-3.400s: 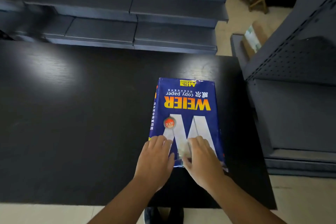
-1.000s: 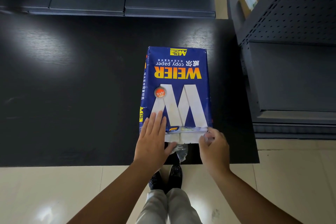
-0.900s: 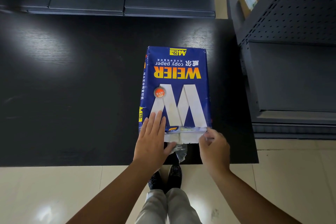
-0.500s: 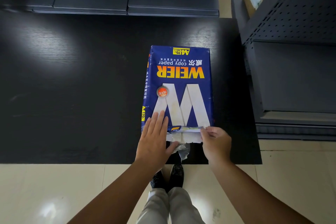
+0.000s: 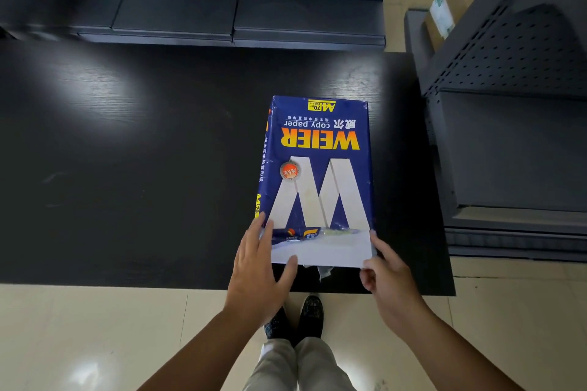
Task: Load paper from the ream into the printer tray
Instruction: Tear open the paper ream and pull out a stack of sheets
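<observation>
A blue ream of copy paper [image 5: 317, 165] with a large white W lies flat on the black table [image 5: 143, 152], near its front right corner. Its near end is torn open and white sheets [image 5: 320, 251] stick out toward me. My left hand [image 5: 259, 276] rests at the ream's near left corner, thumb on the white sheets and fingers along the side. My right hand [image 5: 386, 276] grips the near right corner of the exposed paper. A scrap of torn wrapper [image 5: 324, 271] hangs below the paper's edge. No printer or tray is in view.
Dark metal shelving [image 5: 235, 9] runs behind the table, and another dark shelf unit [image 5: 508, 136] stands close on the right. A cardboard box [image 5: 444, 13] sits at the far right. My shoes [image 5: 298, 317] stand on the pale tile floor just before the table edge.
More white paper shows at the ream's open end than before. My right hand moved from the torn wrapper edge to the paper's right corner, and my left hand shifted to the left corner.
</observation>
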A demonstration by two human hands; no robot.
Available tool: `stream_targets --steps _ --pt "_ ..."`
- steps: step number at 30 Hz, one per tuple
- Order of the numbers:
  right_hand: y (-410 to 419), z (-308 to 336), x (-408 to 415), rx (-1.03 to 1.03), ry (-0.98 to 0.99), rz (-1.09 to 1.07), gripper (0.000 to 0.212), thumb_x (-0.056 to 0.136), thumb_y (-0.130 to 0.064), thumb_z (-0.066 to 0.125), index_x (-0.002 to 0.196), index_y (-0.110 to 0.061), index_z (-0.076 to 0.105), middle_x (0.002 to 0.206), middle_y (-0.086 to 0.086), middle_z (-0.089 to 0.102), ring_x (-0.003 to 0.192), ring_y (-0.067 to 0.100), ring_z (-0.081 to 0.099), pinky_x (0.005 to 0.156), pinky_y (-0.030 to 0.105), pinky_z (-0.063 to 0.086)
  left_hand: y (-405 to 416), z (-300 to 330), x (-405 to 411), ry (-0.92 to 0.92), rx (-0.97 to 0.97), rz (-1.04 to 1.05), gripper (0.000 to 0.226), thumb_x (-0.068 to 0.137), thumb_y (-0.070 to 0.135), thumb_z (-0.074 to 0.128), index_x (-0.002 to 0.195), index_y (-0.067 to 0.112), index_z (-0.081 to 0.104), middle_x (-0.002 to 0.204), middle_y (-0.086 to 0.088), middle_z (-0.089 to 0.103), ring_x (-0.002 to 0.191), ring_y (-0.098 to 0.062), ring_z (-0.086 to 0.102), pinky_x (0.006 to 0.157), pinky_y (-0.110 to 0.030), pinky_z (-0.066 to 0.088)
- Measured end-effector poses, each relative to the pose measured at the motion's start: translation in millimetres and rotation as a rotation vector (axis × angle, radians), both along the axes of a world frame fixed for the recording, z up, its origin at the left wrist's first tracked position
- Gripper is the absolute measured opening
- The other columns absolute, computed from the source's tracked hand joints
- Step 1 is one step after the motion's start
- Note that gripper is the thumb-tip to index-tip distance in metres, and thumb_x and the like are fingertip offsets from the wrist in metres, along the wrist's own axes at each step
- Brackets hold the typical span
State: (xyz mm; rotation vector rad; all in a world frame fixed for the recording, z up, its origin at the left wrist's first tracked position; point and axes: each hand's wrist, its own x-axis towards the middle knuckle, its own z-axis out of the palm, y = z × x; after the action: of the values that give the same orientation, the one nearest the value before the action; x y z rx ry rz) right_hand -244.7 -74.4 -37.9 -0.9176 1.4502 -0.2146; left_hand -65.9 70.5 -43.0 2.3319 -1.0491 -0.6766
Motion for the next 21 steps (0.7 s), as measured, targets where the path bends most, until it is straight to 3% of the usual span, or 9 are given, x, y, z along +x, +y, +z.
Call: stream_targets --steps 3,6,8,10,13,15,18,21 --pt "5.7 8.8 -9.3 0.019 -0.027 0.036 0.060 0.092 0.005 0.048 0.140 -0.030 0.054 0.072 0.014 0.053 0.062 0.020 0.042 0.053 0.031 0.037 4.9 9.3 -2.2 0.196 -0.110 0.258 0.058 0.093 0.044 0.051 0.145 0.022 0.035 0.154 0.006 0.026 0.139 -0.012 0.032 0.104 -0.022 0.038" --pt "11.2 17.5 -20.9 0.040 -0.019 0.053 0.058 0.092 0.006 0.052 0.139 -0.027 0.054 0.072 0.017 0.055 0.064 0.022 0.043 0.059 0.035 0.039 -0.7 11.2 3.9 0.357 -0.053 0.493 0.051 0.094 0.046 0.051 0.136 0.017 0.047 0.142 -0.001 0.040 0.113 -0.016 0.057 0.089 -0.028 0.050" --pt "14.2 22.1 -28.1 0.040 -0.005 0.067 0.056 0.091 0.007 0.054 0.137 -0.024 0.057 0.077 0.018 0.061 0.066 0.023 0.048 0.063 0.037 0.043 -1.1 9.0 10.5 0.385 0.032 0.556 0.053 0.090 0.054 0.054 0.124 0.014 0.056 0.134 -0.006 0.050 0.099 -0.018 0.062 0.083 -0.035 0.053" --pt "17.8 28.5 -31.3 0.016 0.033 0.155 0.055 0.090 0.008 0.057 0.134 -0.025 0.058 0.072 0.017 0.067 0.064 0.026 0.057 0.065 0.038 0.050 2.0 7.6 13.0 0.390 0.085 0.558 0.057 0.086 0.057 0.057 0.122 0.013 0.057 0.127 -0.012 0.058 0.105 -0.028 0.061 0.091 -0.048 0.055" --pt "19.1 31.9 -21.2 -0.043 0.110 0.239 0.031 0.090 -0.002 0.062 0.117 -0.017 0.063 0.080 0.013 0.074 0.074 0.025 0.072 0.072 0.038 0.059 3.6 12.6 9.6 0.424 0.118 0.486 0.046 0.093 0.024 0.060 0.137 0.015 0.049 0.124 -0.004 0.063 0.108 -0.022 0.062 0.096 -0.043 0.053" --pt "12.3 27.5 -7.5 -0.073 0.183 0.187 0.019 0.092 -0.019 0.065 0.109 -0.012 0.063 0.096 0.011 0.071 0.082 0.022 0.067 0.069 0.036 0.054 6.3 13.4 7.1 0.473 0.101 0.470 0.050 0.093 0.017 0.060 0.141 0.016 0.046 0.117 0.000 0.069 0.102 -0.018 0.066 0.093 -0.040 0.056" --pt "3.7 20.3 8.9 -0.115 0.193 0.106 0.026 0.094 -0.019 0.061 0.119 -0.021 0.059 0.108 0.007 0.065 0.084 0.018 0.062 0.065 0.032 0.052 12.3 11.9 8.1 0.556 0.068 0.457 0.054 0.093 0.015 0.061 0.144 0.020 0.044 0.108 0.006 0.071 0.095 -0.012 0.069 0.085 -0.034 0.058" --pt "8.3 18.4 11.0 -0.120 0.158 0.129 0.044 0.095 -0.011 0.058 0.137 -0.024 0.054 0.117 0.007 0.064 0.087 0.018 0.065 0.060 0.028 0.053 15.8 17.0 12.8 0.634 0.063 0.437 0.053 0.094 0.014 0.055 0.143 0.026 0.042 0.113 0.006 0.068 0.098 -0.011 0.066 0.076 -0.024 0.054"
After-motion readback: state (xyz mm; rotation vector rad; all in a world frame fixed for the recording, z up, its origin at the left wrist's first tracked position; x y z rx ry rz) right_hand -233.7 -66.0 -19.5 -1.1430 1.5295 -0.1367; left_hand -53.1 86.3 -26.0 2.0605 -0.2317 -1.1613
